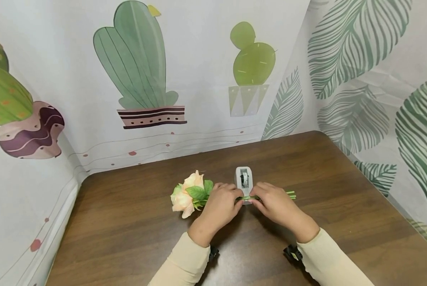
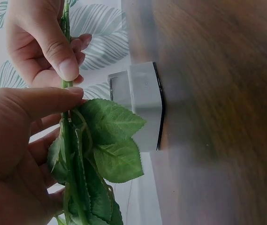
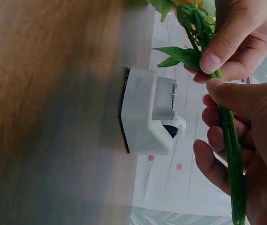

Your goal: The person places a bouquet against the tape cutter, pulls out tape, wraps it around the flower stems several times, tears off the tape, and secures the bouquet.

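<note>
A bunch of peach artificial roses (image 1: 184, 194) with green leaves (image 2: 114, 122) lies sideways across both hands, blooms to the left. My left hand (image 1: 221, 201) pinches the green stems (image 3: 234, 173) just below the leaves, thumb on top. Close beside it, my right hand (image 1: 275, 201) grips the same stems between thumb and fingers, and the cut ends stick out to the right. Just behind the hands stands a white tape dispenser (image 1: 244, 178) with a roll of tape in it. Whether any tape is on the stems I cannot tell.
The brown wooden table (image 1: 134, 242) has its back edge against a white cloth (image 1: 206, 79) printed with cacti. A leaf-patterned cloth (image 1: 370, 95) hangs along the right side. Dark straps (image 1: 292, 253) sit at both wrists.
</note>
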